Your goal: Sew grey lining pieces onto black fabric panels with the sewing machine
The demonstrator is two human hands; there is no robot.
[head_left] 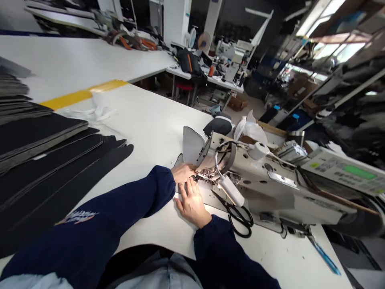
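Note:
A sewing machine [270, 188] stands on the white table, its lit needle area right beside both hands. My left hand [182, 172] lies at the needle area on a dark fabric piece [178, 160], its fingers close together and their tips partly hidden. Just nearer to me, my right hand [192, 204] rests flat with fingers spread, fingertips by the needle plate. Behind the left hand a grey panel [191, 144] rises beside the machine head; whether it joins the dark piece I cannot tell. Black scissors [239, 218] lie to the right of my right hand, partly under the machine's lamp.
Stacks of dark cut fabric [45, 160] cover the table's left side. Near the yellow tape [87, 94] lies crumpled white material [98, 110]. A control panel [345, 170] stands behind the machine, and a blue-handled tool [326, 257] lies near the right edge.

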